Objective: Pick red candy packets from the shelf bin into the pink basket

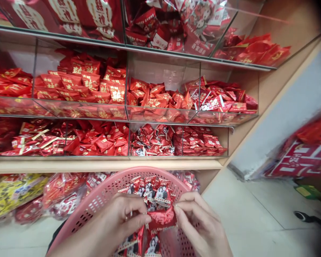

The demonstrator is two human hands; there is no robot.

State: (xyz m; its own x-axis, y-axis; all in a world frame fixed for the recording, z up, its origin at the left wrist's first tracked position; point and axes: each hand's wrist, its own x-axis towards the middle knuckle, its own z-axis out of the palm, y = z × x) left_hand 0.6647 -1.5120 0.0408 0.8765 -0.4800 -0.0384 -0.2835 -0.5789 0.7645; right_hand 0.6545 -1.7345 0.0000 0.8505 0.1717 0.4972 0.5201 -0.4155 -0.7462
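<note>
A pink perforated plastic basket (pixel 101 194) sits low in front of me, holding several small red candy packets with printed pictures (pixel 152 191). Over the basket, my left hand (pixel 123 217) and my right hand (pixel 195 221) both pinch one shiny red candy wrapper (pixel 162 218) between thumb and fingers, one hand at each end. The wrapper hangs just above the other packets in the basket.
Clear acrylic bins (pixel 127 117) on tiered shelves hold heaps of red wrapped sweets. Bagged sweets (pixel 18 191) lie under the wooden shelf edge (pixel 104 165). Red boxes (pixel 302 159) stand at the right by a grey wall. Pale tiled floor (pixel 256 217) stretches right.
</note>
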